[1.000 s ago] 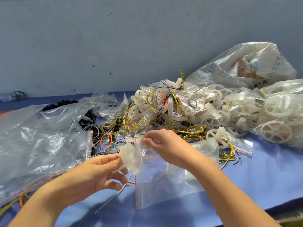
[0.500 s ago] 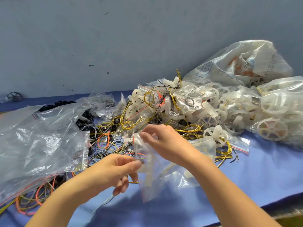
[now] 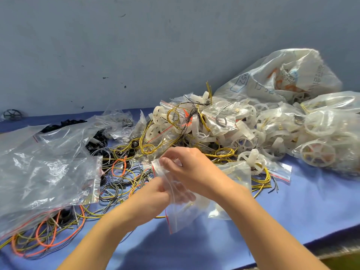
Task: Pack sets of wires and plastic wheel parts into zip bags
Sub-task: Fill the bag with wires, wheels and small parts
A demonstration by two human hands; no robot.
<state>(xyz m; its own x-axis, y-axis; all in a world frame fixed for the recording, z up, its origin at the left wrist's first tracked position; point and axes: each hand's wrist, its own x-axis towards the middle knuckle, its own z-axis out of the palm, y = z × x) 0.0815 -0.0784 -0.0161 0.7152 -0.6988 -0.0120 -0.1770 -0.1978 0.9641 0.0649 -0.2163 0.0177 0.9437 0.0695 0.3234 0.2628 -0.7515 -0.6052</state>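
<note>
Zip bag (image 3: 181,214), clear, crumpled, red stripe along one edge

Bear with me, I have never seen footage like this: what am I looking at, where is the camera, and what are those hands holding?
No machine here: a person works bare-handed, filmed by one camera on their head looking down. The right hand pinches the top of a small clear zip bag; the left hand is at its mouth, fingers showing through the plastic. On the blue table cover lie loose wires, white plastic wheels, filled bags, and empty clear bags at left.
</note>
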